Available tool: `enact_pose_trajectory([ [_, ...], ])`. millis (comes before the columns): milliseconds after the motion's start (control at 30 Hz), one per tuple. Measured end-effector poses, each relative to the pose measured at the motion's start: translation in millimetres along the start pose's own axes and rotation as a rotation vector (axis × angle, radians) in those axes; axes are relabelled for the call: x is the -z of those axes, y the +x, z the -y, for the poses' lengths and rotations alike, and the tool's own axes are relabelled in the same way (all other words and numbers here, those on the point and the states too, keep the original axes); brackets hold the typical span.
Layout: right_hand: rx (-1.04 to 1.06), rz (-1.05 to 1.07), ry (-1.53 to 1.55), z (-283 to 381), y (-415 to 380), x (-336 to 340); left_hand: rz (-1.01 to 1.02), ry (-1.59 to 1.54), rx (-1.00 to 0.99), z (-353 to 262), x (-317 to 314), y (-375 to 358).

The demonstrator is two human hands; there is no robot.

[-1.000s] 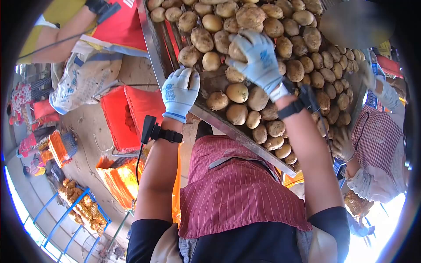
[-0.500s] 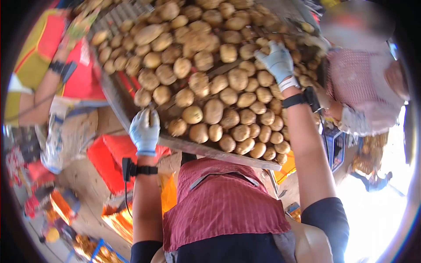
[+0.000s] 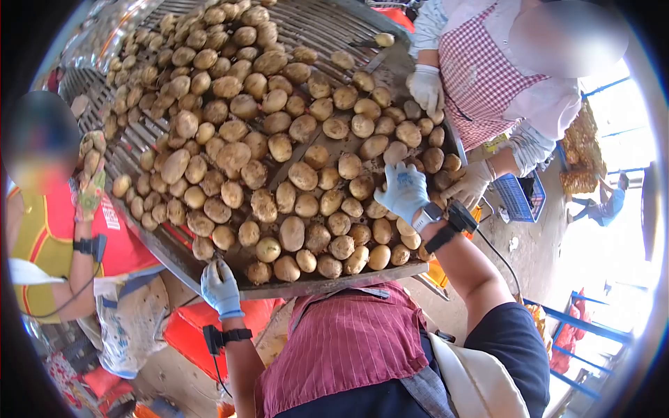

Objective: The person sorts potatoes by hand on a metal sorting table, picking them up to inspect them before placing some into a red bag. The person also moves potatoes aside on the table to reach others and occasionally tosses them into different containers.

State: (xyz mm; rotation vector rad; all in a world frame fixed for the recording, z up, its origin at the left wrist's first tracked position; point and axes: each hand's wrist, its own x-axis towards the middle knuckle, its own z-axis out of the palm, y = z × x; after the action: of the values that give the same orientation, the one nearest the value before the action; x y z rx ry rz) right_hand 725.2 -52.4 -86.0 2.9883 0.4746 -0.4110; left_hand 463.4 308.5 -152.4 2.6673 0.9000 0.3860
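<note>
Many round brown potatoes (image 3: 293,233) lie on a slatted metal sorting table (image 3: 327,286). My left hand (image 3: 221,287), in a pale blue glove, is at the table's near left edge, its fingertips by the rim close to a potato. Its fingers are slightly apart, with no potato in them. Over the right part of the pile reaches my right hand (image 3: 405,191), also gloved, with thumb and fingers spread above the potatoes. It holds nothing that I can see.
A co-worker in a checked apron (image 3: 481,70) stands at the right, gloved hands at the potatoes. Another, in a red and yellow vest (image 3: 52,237), stands at the left, one hand holding potatoes. A blue crate (image 3: 519,197) and a red bag (image 3: 202,331) are on the floor.
The view has shifted. My right hand has moved nearer, towards the table's right front. My left hand stays at the edge. The right co-worker's hands are now at the potatoes.
</note>
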Motion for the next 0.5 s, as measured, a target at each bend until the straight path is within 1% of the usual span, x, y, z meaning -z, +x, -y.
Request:
enact_pose_trajectory([
  [67,-0.012,-0.064,-0.025,-20,-15,-16,0.001,0.014,0.041,-4,2,1],
  [100,-0.015,-0.020,-0.046,-29,-18,-14,-0.004,0.007,0.032,-6,0,1],
  [167,-0.084,0.174,-0.160,-43,-17,-7,-0.025,-0.010,0.029,-5,1,1],
  [200,-0.060,0.171,-0.294,-47,-10,-11,-0.001,0.009,0.034,-5,2,2],
  [233,-0.062,0.164,-0.295,-48,1,-10,-0.007,0.004,0.033,-6,1,2],
  [300,0.015,0.347,0.119,-3,24,36,0.014,0.031,0.048,-7,1,3],
  [367,0.318,-0.038,0.386,56,40,36,-0.001,0.053,0.065,-12,3,4],
  [400,0.527,-0.283,0.460,93,49,34,-0.022,0.059,0.035,-13,3,4],
  [433,0.545,-0.287,0.481,132,52,31,-0.043,0.068,0.005,-11,3,2],
  [500,0.822,-0.493,0.505,206,55,26,-0.069,0.047,-0.011,-11,2,2],
])
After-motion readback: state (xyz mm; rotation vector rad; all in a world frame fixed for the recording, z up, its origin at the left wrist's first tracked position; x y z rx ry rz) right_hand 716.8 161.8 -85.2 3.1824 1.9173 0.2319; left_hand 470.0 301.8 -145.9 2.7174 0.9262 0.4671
